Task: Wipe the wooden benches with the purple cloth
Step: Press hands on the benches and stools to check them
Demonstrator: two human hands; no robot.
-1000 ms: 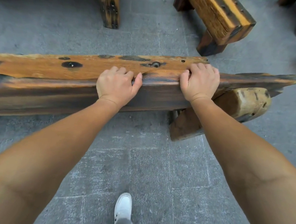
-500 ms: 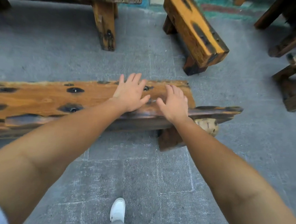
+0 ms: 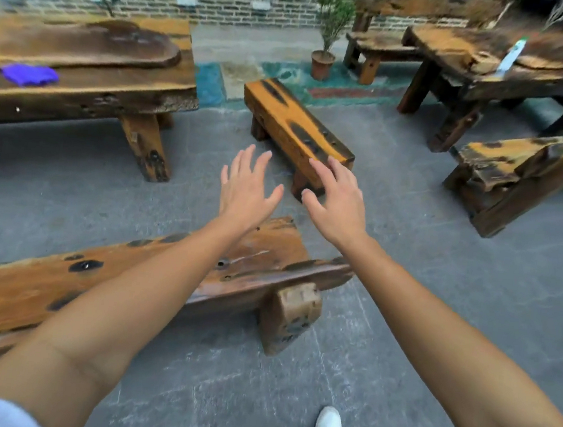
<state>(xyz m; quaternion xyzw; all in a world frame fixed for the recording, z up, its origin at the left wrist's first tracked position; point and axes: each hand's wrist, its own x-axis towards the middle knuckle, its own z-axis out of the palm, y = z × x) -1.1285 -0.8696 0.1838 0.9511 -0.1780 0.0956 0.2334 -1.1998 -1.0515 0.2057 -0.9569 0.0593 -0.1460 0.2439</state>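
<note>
Above a long wooden bench in a paved courtyard, a person is holding both arms out over the stone floor, the left hand and the right hand both spread wide with fingers straight and neither gripping anything. Neither hand is touching the bench below the forearms. The purple cloth is lying bunched on a large wooden table at the left, well apart from both hands and out of reach as things stand. A short bench is standing just beyond the fingertips, another rough bench is sitting at the right, and a second table with more seating is showing at the back near a potted plant and a brick wall. With the cloth untouched in this view, wiping is not under way; no surface is looking visibly wet or freshly cleaned, though blur is making that hard to judge. By appearances, fetching the cloth is coming first, and several benches are left to wipe.
</note>
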